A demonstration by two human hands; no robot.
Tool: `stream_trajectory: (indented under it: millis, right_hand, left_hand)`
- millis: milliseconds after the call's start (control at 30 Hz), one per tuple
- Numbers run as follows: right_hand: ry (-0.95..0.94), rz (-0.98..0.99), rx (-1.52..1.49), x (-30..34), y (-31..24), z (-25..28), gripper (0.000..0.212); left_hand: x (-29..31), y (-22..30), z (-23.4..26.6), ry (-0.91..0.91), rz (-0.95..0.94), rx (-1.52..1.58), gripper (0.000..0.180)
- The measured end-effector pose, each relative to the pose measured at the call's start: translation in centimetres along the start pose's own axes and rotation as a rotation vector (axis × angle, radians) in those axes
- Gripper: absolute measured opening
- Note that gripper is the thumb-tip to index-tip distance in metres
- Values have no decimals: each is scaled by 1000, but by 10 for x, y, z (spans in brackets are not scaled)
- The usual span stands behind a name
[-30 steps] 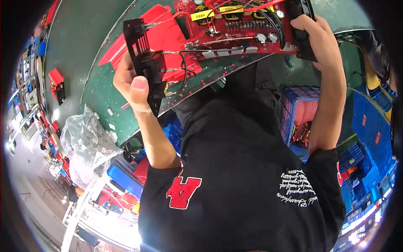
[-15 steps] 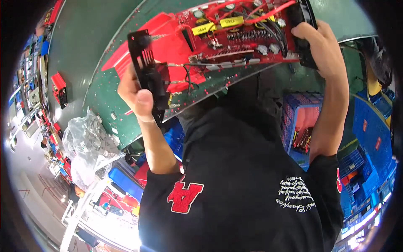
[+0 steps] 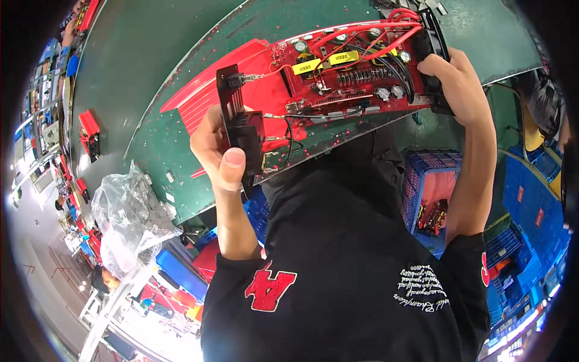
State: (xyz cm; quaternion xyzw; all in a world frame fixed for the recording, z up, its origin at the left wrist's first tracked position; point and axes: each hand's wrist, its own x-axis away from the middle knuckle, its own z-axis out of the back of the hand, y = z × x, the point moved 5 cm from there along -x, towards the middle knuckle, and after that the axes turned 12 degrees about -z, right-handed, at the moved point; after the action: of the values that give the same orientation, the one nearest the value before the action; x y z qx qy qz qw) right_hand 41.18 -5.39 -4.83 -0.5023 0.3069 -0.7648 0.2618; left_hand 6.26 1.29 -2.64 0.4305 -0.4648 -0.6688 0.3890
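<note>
I hold a long red circuit board [image 3: 338, 84] with yellow parts, round capacitors and red and black wires up over a green workbench [image 3: 181, 78]. My left hand [image 3: 216, 151] grips the black end plate [image 3: 241, 130] at the board's left end, thumb on its front. My right hand [image 3: 455, 78] clasps the black block at the board's right end. A red ribbed housing [image 3: 208, 99] lies on the bench right behind the board's left half.
Another red unit [image 3: 89, 134] lies far left on the bench. A crumpled clear plastic bag [image 3: 126, 211] sits beyond the bench's edge. Blue crates [image 3: 431, 193] with parts stand on the floor at the right, with more blue bins [image 3: 181, 274] lower left.
The board has tilted and shifted right and down in view, its left end dropping with my left hand. Both hands keep their hold.
</note>
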Motion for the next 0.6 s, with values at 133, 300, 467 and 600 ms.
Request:
stream_trajectory:
  millis: [133,300,467,600]
  right_hand:
    - [32,50,69,-5,0,0,23]
    - [42,-10,64,-2,0,1,23]
    - [13,21,30,6,-14,-7,24]
    - [198,57,137,11,-21,-6,28]
  left_hand:
    - [1,0,1,11,6,-4,85]
    - [1,-2,-5,-22,-26,66,80]
    - [1,-1,-6,-27,-42,92,74]
    - [-6,14,0,-56,-140,-181,56]
